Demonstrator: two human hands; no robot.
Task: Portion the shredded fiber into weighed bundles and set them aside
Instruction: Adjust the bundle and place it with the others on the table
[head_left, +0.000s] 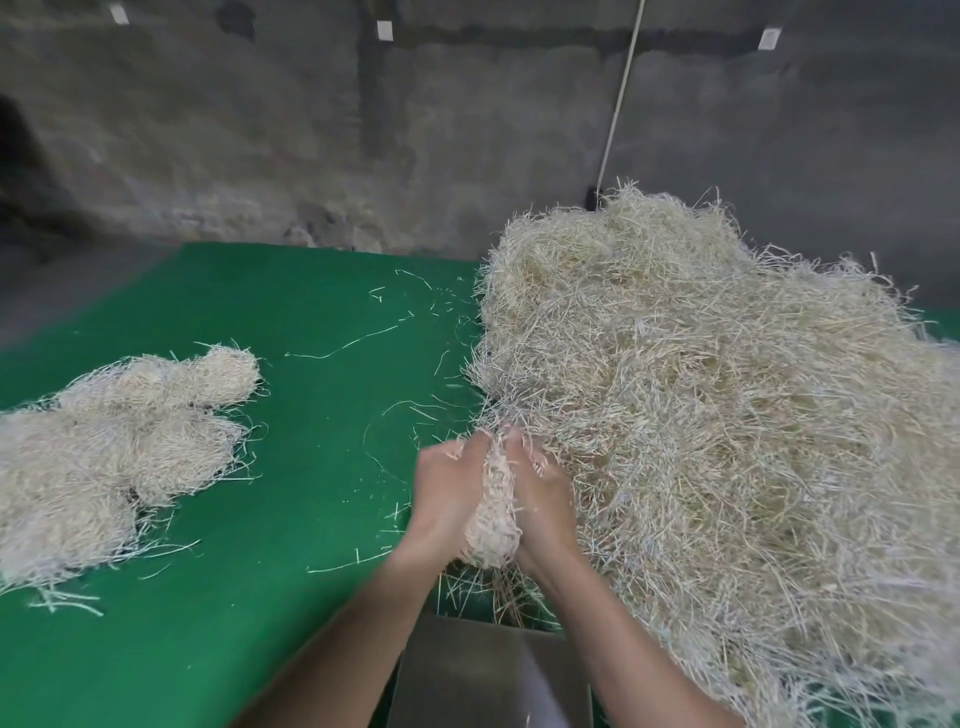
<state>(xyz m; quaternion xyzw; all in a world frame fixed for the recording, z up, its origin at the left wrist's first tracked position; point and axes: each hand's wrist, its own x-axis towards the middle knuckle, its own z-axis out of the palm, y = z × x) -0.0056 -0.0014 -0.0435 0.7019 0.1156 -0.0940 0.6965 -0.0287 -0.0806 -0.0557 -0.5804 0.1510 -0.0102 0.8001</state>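
Smooth grey pan; left hand, right hand cup stringy oval wad.

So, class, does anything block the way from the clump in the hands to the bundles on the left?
Nothing visible does: between the clump and the bundles lies only green table with stray strands.

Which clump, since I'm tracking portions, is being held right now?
The small wad between left hand and right hand; the big pile and set-aside bundles lie unheld.
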